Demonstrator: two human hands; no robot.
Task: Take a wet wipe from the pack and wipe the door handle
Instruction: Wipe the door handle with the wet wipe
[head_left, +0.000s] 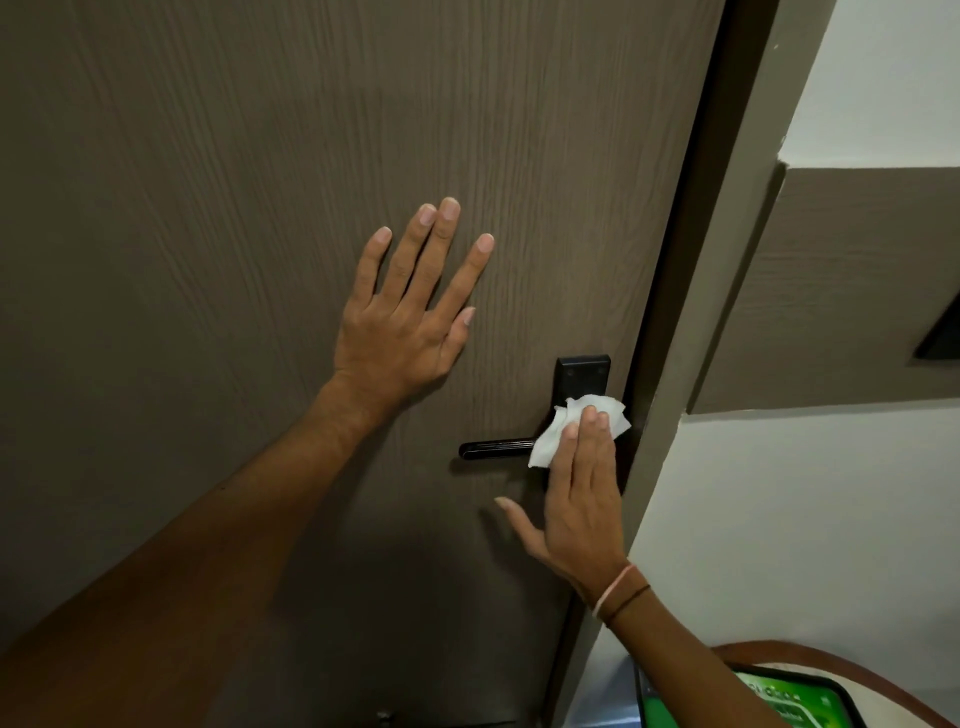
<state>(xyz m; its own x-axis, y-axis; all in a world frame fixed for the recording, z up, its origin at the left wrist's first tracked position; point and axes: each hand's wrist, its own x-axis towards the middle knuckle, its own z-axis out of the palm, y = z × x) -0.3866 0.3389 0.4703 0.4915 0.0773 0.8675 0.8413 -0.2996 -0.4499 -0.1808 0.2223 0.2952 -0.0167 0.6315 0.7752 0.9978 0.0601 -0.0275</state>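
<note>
We are pressing the wipe (574, 426) (soft, limp, probably slippery) flat under our right hand (582, 499) onto the door handle (496, 449); our left hand (410, 312) is lying open, bracing the door (208, 208).

1. door (234, 182): grey-brown wood grain, fills left & centre.
2. frame (727, 234): dark edge w/ taupe trim, right of door.
3. wall (805, 519): white, w/ taupe panel (857, 286) above.
4. light: dim, shadowed twd btm.

A home interior: brown wood-grain door (260, 208), painted wall (805, 519).
</note>
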